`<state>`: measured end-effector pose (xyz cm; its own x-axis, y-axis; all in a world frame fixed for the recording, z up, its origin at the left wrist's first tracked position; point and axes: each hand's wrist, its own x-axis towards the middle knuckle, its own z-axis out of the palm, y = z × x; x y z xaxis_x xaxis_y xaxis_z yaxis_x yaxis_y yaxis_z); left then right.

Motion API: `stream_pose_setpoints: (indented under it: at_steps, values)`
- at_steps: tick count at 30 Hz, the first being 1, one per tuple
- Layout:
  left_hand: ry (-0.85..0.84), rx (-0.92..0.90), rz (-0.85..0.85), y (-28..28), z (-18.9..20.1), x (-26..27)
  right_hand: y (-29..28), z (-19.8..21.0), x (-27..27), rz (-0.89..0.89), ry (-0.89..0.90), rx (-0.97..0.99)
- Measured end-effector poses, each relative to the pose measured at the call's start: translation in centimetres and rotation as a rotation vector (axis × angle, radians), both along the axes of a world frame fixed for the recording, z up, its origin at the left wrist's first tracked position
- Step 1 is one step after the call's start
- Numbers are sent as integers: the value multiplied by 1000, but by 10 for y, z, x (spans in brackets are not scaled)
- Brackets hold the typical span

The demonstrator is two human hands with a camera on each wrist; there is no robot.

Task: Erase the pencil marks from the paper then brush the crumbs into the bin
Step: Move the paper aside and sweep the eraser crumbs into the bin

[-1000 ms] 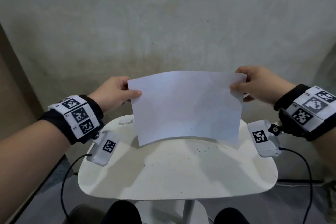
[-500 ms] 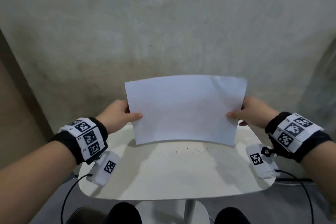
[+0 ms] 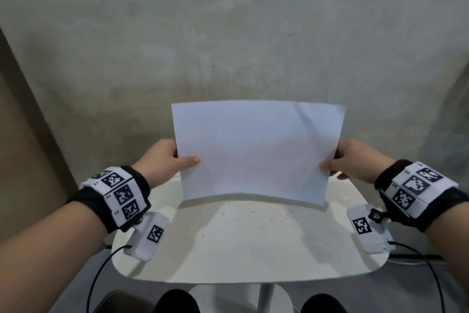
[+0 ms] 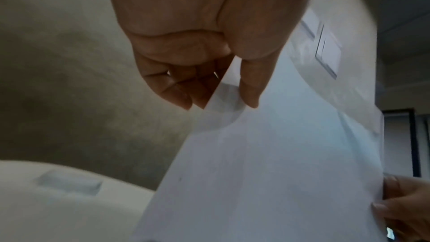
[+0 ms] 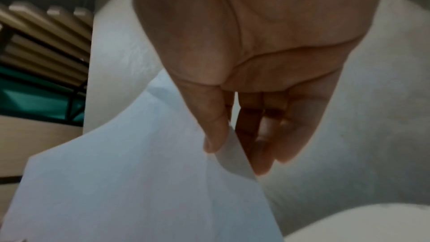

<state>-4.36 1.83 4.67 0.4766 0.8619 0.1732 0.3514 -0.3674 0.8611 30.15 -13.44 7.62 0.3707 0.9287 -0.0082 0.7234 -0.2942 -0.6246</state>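
Observation:
A white sheet of paper (image 3: 256, 150) is held upright above the small white table (image 3: 253, 257). My left hand (image 3: 167, 160) pinches its left edge, thumb in front and fingers behind. My right hand (image 3: 352, 160) pinches its right edge the same way. In the left wrist view the paper (image 4: 267, 172) runs down from the left hand (image 4: 209, 73), and the right hand (image 4: 404, 207) shows at the far edge. The right wrist view has the right hand (image 5: 244, 126) gripping the paper (image 5: 139, 190). Dark eraser crumbs (image 3: 264, 221) lie scattered on the table below the sheet. No bin is in view.
A small white eraser (image 4: 69, 183) lies on the table near its back left edge. A concrete wall (image 3: 228, 33) stands close behind the table. Cables (image 3: 101, 274) hang from the wrist cameras past the table's front edge.
Both hands slid from the sheet's upper corners down to the middle of its side edges. The sheet now stands more upright above the crumbs.

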Motion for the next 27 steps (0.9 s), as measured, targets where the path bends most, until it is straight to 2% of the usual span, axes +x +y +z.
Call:
stream_pose_setpoints:
  at_steps: [2, 4, 7, 9, 13, 15, 16, 19, 20, 21, 25, 27]
  values:
    - [-88, -8, -7, 1, 10, -2, 0, 8, 0, 5, 32, 76]
    - [-77, -20, -34, 0, 7, -3, -2, 7, 0, 8, 27, 79]
    - [159, -6, -74, -3, -12, -3, -1, -12, 3, 9, -20, -56]
    - [202, 11, -65, -2, -17, -3, 0, -19, 5, 2, -29, -69]
    - [-49, 7, 1, -1, -1, -5, -2, -8, 5, -6, 19, 45]
    - [-89, 5, -13, -2, 2, -5, -4, -7, 6, -7, 41, 81]
    - [-54, -3, -23, -3, 0, -5, -5, -9, 6, -1, 32, 63]
    - [264, 15, -68, -4, -17, -6, -5, -21, 6, 17, -50, -74]
    - [316, 34, -70, -3, -20, -6, -4, -23, 6, 16, -66, -84]
    - [302, 53, -56, -2, -19, -6, -3, -22, 7, 11, -70, -69]
    - [70, 45, 15, 1, -5, -5, -4, -9, 8, -7, 22, 56]
    - [91, 39, -32, -1, -8, -3, -5, -9, 6, -5, 13, 41]
